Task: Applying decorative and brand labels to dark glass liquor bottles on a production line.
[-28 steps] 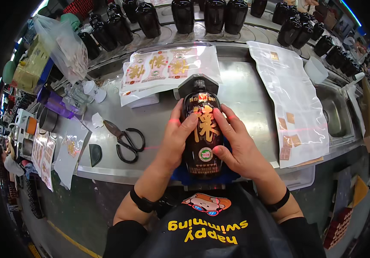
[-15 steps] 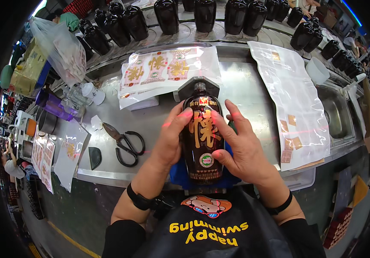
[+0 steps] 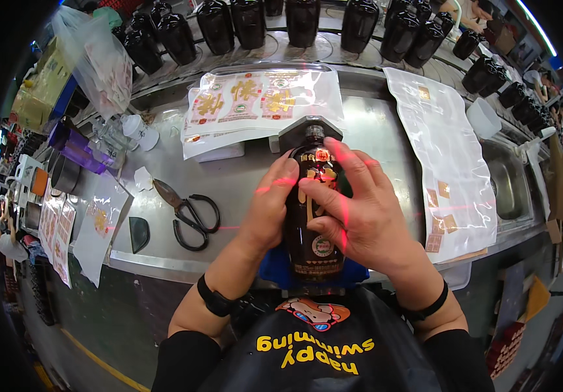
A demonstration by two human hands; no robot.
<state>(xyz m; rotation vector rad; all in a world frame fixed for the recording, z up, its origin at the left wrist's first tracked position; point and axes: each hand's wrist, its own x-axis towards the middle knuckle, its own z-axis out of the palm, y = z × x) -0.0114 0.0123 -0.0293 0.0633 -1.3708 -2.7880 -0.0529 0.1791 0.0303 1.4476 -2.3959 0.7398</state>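
A dark brown glass bottle [image 3: 302, 245] lies in front of me with its neck pointing away, on a dark rest [image 3: 290, 136] and a blue cloth [image 3: 273, 266]. Gold lettering and a small round green-white sticker [image 3: 322, 246] mark its front. My left hand [image 3: 265, 208] holds the bottle's left side, thumb along the edge of the lettering. Across the front lies my right hand [image 3: 374, 219], fingers stretched and spread, fingertips touching the glass and partly hiding the large gold character. Thin red light lines fall over both hands and the bottle.
Black-handled scissors [image 3: 196, 222] and a dark scraper [image 3: 139, 234] lie left on the metal table. Behind are printed transfer sheets [image 3: 245, 101]; at right, a white sheet with gold stickers [image 3: 441, 150] lies beside a sink [image 3: 511, 186]. Several dark bottles [image 3: 303, 23] line the conveyor.
My right hand has moved left and up over the bottle's front, now covering much of the gold character. My left hand still holds the side. The whole view has shifted slightly.
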